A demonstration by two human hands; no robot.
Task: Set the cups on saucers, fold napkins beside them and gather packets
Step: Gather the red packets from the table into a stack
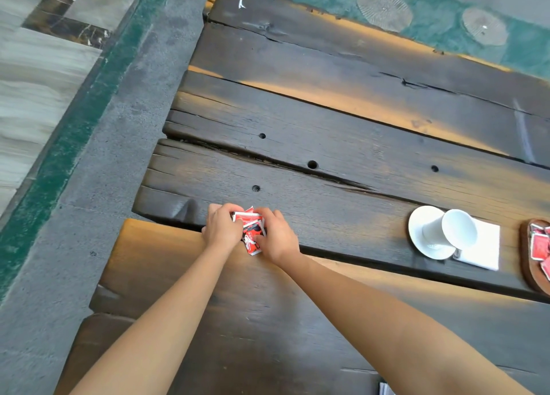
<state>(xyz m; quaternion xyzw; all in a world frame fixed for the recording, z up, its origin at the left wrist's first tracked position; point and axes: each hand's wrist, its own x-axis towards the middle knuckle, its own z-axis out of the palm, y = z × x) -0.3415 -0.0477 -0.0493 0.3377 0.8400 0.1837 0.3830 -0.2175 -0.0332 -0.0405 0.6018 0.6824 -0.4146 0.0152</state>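
Note:
A small bunch of red and white packets (252, 231) lies near the left end of the dark wooden table (342, 144). My left hand (221, 228) curls round the bunch from the left and my right hand (276, 235) curls round it from the right, squeezing the packets together. Far to the right a white cup (452, 228) stands on a white saucer (416, 231). Beside them, partly under the saucer, lies a folded white napkin (485, 245). At the right frame edge a brown wooden tray (525, 251) holds more red packets (540, 245).
The table is made of rough planks with gaps and small holes. Its left end drops off to a grey stone floor (98, 186) with a green strip. Something white (385, 390) shows at the bottom edge, near my right arm.

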